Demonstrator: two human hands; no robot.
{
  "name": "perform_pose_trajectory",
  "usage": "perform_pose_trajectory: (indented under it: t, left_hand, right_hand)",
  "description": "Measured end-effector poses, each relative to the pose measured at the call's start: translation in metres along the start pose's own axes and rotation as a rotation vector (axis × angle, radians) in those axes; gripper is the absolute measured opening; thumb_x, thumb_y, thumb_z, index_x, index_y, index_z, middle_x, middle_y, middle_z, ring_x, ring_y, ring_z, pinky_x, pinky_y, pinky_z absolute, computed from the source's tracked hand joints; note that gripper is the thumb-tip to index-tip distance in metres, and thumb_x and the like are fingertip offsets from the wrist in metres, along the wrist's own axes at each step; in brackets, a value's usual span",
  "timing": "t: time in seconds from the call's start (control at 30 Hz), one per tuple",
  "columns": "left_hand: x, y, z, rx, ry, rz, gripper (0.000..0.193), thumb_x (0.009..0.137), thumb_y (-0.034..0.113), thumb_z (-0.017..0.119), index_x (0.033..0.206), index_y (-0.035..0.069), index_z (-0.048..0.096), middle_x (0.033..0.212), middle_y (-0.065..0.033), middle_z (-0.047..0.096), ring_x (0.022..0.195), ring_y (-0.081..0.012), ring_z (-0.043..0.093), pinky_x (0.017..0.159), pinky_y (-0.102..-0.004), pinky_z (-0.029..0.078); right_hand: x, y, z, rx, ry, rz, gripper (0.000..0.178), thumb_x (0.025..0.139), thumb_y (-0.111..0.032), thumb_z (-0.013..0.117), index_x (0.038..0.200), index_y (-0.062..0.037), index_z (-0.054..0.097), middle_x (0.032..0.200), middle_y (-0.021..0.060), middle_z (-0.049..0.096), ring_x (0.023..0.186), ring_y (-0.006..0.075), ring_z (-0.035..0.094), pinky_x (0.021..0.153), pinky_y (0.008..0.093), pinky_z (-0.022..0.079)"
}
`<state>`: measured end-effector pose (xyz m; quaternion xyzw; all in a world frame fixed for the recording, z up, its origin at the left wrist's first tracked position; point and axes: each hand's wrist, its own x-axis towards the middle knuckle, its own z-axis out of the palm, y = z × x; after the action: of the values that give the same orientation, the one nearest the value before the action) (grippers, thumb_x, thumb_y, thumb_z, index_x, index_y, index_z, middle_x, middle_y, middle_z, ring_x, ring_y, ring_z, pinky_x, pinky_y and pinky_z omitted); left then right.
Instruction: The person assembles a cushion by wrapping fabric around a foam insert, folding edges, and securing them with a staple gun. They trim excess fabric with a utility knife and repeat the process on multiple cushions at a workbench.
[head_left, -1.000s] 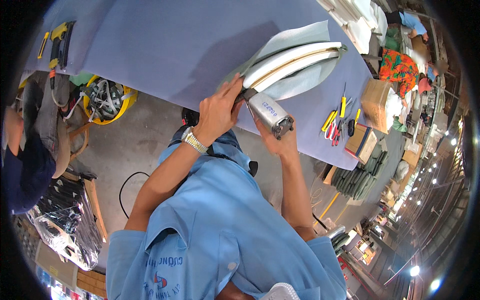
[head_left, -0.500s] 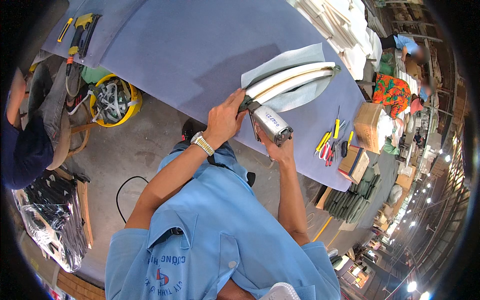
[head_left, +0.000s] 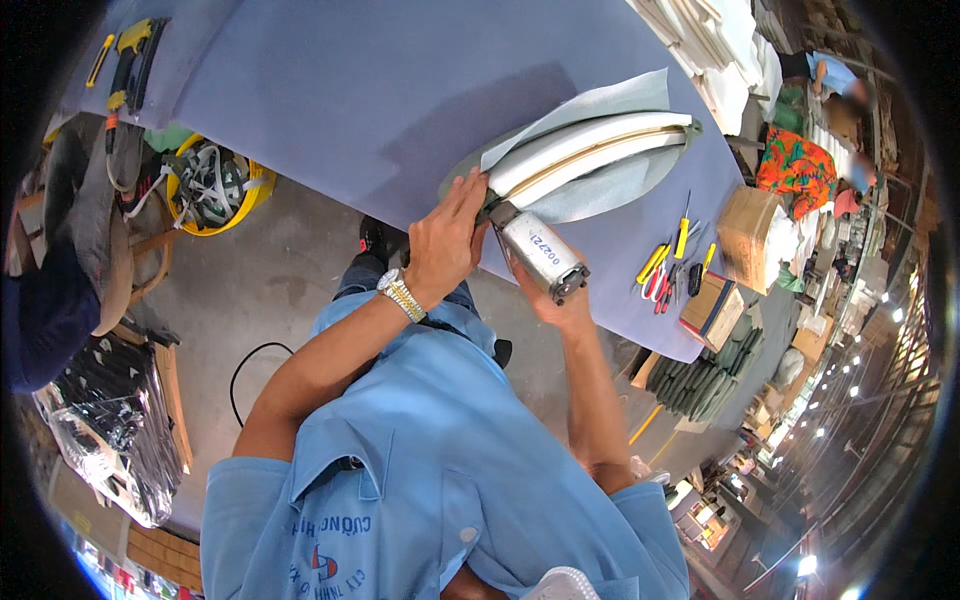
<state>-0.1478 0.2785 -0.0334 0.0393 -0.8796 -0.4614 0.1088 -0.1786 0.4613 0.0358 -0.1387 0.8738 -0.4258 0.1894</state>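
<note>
On the blue-grey table point(head_left: 330, 110) lies a curved padded piece point(head_left: 600, 158), a cushion-like part with white filling, a tan strip along its middle and pale grey-green cloth flaring out on both sides. My left hand point(head_left: 447, 240) presses its fingers together on the near left end of this piece, gripping the dark green cloth edge; the thumb is partly hidden. In my right hand point(head_left: 553, 306) is a silver staple gun point(head_left: 540, 250), its nose against the piece's near edge beside my left fingertips. The gun's handle is mostly hidden by the hand.
Screwdrivers and cutters point(head_left: 660, 275) lie at the table's right, near small boxes point(head_left: 712, 310). White padding point(head_left: 715, 55) is piled at the far right. Another staple gun point(head_left: 128, 65) rests at far left, above a yellow bucket point(head_left: 255, 200) of scraps. A person's dark sleeve point(head_left: 50, 320) shows at left.
More green cloth shows beyond my left fingers, and the padded piece has shifted slightly to the right in view. The staple gun stays at its edge. The whole view has shifted a little.
</note>
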Motion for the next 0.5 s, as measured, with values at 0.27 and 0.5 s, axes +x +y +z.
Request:
perform_pose_trajectory:
  t: [0.27, 0.5]
  left_hand:
    - [-0.002, -0.003, 0.007, -0.018, 0.089, 0.043, 0.068, 0.085, 0.016, 0.076, 0.146, 0.003, 0.048, 0.145, -0.0194, 0.057, 0.122, -0.0366, 0.064, 0.078, -0.0427, 0.062]
    - [-0.019, 0.004, 0.023, -0.078, 0.059, -0.184, 0.082, 0.081, 0.026, 0.083, 0.148, 0.002, 0.044, 0.140, -0.0268, 0.058, 0.118, -0.0394, 0.065, 0.091, -0.0425, 0.058]
  right_hand:
    - [-0.015, 0.012, -0.001, 0.056, 0.059, 0.090, 0.028, 0.080, -0.010, 0.078, 0.105, -0.0001, 0.068, 0.093, 0.0135, 0.072, 0.082, 0.0204, 0.069, 0.076, 0.0317, 0.053]
    - [-0.060, 0.035, -0.053, -0.148, -0.114, 0.058, 0.031, 0.077, -0.014, 0.084, 0.100, -0.0006, 0.069, 0.088, 0.0133, 0.070, 0.075, 0.0268, 0.067, 0.071, 0.0342, 0.052]
